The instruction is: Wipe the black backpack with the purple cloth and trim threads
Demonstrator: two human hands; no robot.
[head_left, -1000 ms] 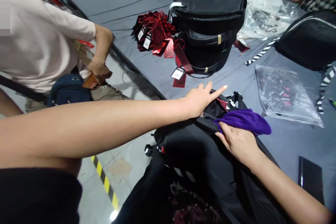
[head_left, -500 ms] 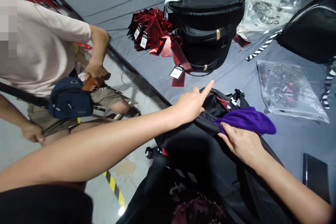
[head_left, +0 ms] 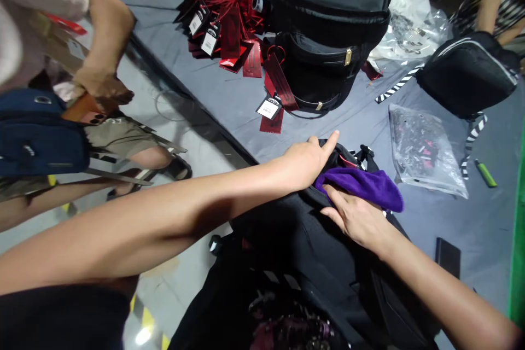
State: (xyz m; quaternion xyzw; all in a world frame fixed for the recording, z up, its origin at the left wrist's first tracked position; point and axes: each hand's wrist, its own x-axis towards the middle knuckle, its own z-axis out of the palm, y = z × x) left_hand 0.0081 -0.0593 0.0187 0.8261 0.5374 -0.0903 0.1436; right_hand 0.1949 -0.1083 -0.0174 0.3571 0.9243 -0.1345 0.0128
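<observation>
In the head view, a soft black fabric bag [head_left: 295,229] lies in front of the person, its upper part at the edge of the surface [head_left: 426,216], which is covered in grey cloth. The left hand [head_left: 303,167] rests on the bag's upper edge, index finger stretched out; its other fingers are partly hidden, so one cannot tell whether that grip is closed. The right hand [head_left: 361,221] has its grip closed on a purple plush cloth [head_left: 369,183] — the cloth lies across the bag's upper edge, just beside the left hand.

Beyond the hands stands a black backpack with a white tooth pattern [head_left: 328,16], a heap of red and black paper tags [head_left: 223,27] beside it. To the right lie a clear plastic packet [head_left: 426,150], a black bag with striped straps [head_left: 463,74], a slim green object [head_left: 486,174] and a flat black rectangular object [head_left: 448,257]. At the left, a co-worker's hand [head_left: 102,90] holds an orange phone [head_left: 82,106] — above a dark blue pouch [head_left: 43,134].
</observation>
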